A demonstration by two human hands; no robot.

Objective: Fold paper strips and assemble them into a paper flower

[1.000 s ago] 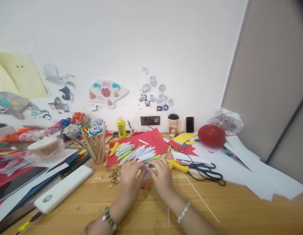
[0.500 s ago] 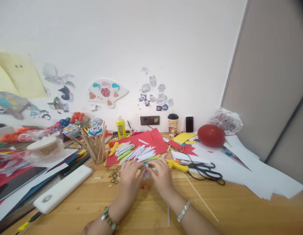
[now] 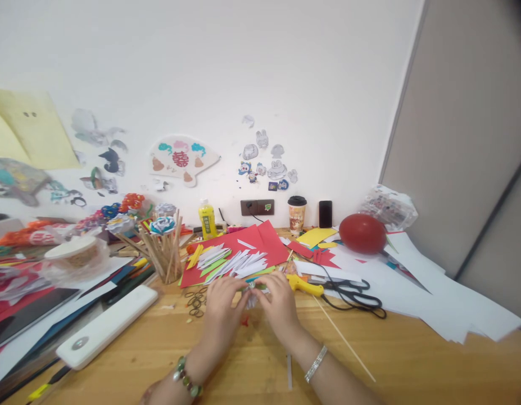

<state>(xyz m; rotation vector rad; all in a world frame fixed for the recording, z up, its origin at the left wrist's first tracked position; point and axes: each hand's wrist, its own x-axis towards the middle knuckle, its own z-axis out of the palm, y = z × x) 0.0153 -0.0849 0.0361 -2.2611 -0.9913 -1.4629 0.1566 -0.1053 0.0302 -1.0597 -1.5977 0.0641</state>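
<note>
My left hand (image 3: 223, 306) and my right hand (image 3: 281, 306) meet over the wooden table (image 3: 243, 365), fingers bent and pinched on a small piece of folded white paper (image 3: 252, 301) between them. Fingertips cover much of the paper, so its exact shape is hard to make out. Just beyond lie white and green paper strips (image 3: 239, 263) on red sheets (image 3: 268, 239). Several rubber bands (image 3: 196, 304) rest to the left of my left hand. A yellow glue gun (image 3: 304, 286) sits close to my right hand, and a small red scrap (image 3: 245, 320) lies below the fingers.
Black-handled scissors (image 3: 357, 295), a thin stick (image 3: 347, 343) and white sheets (image 3: 445, 304) lie at right. Further back stand a lidded cup (image 3: 297, 216), a phone (image 3: 325, 214), a red balloon (image 3: 362, 234) and a yellow bottle (image 3: 207, 220). Sticks (image 3: 170, 259) and a white device (image 3: 108, 326) are at left.
</note>
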